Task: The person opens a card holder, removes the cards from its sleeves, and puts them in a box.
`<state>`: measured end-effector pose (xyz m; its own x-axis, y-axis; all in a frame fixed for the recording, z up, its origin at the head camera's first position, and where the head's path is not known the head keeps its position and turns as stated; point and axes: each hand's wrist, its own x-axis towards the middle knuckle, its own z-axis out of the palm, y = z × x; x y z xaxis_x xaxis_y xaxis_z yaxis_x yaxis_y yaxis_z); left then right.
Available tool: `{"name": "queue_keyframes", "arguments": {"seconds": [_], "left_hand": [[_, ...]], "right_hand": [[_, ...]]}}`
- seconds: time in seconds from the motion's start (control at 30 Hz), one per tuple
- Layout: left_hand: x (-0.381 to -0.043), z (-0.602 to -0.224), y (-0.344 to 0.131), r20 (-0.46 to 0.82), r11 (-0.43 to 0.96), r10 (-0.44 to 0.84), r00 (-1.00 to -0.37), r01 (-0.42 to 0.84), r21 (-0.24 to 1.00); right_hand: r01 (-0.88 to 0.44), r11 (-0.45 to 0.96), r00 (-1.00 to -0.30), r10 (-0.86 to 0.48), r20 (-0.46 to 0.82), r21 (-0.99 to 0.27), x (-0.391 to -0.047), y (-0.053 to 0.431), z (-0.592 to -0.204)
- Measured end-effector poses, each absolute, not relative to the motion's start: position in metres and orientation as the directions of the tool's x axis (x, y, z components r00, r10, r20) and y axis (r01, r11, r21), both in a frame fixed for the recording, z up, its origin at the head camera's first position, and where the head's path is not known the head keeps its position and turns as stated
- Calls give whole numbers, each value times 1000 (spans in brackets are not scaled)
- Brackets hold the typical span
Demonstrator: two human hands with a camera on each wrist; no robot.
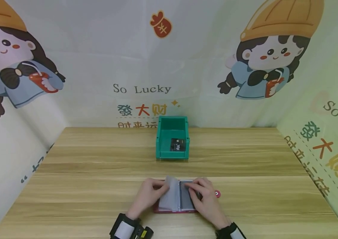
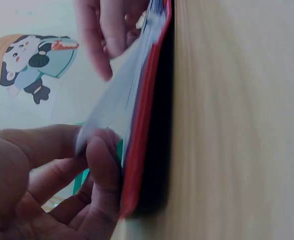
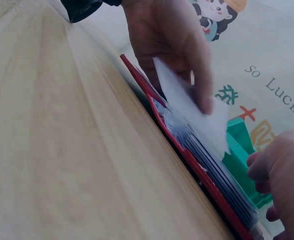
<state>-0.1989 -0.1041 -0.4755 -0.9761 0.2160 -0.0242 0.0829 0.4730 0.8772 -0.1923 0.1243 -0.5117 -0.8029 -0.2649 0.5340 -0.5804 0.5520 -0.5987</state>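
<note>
A red-covered card holder point(image 3: 199, 172) lies spread on the wooden table, with a stack of clear sleeves on its right side. My left hand point(image 1: 148, 196) pinches a translucent sleeve page point(image 1: 169, 197) between thumb and forefinger, lifting it off the left half. Over the right half, where a dark pocket page point(image 1: 185, 198) shows, my right hand point(image 1: 207, 199) hovers with loosely bent fingers. The right wrist view shows those fingers apart from the pages, holding nothing. A round pink clasp point(image 1: 217, 194) peeks out beside the right hand.
Farther back on the table point(image 1: 97, 156), a green bin point(image 1: 172, 155) stands beyond the card holder. Inside it lies a black card point(image 1: 177, 145) marked "Vip". Printed cloth point(image 1: 198, 83) hangs behind the table and along both sides.
</note>
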Motion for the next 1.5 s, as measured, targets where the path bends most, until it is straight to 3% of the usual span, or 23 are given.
{"name": "queue_keyframes", "arguments": {"seconds": [0.23,0.73,0.9,1.03,1.2,1.5], "left_hand": [[-194,-469,-109,-65,554,130,-989,18,833],[-194,-461,-109,-18,678,-10,-1000,-20,735],[-191,-460,-103,75,740,-1,-997,50,671],[-189,-462,-93,168,760,86,-982,174,626],[-190,-463,-81,112,741,186,-976,214,637],[-196,-468,-77,54,713,147,-988,144,686]], "right_hand": [[-475,713,-853,-227,471,-516,-192,127,-512],[-362,779,-923,-221,315,-512,-200,135,-509],[-354,781,-927,-218,306,-515,-199,135,-509],[-338,789,-935,-219,279,-513,-198,133,-510],[-314,796,-945,-210,250,-518,-198,131,-510],[-316,813,-943,-210,259,-489,-198,128,-508]]}}
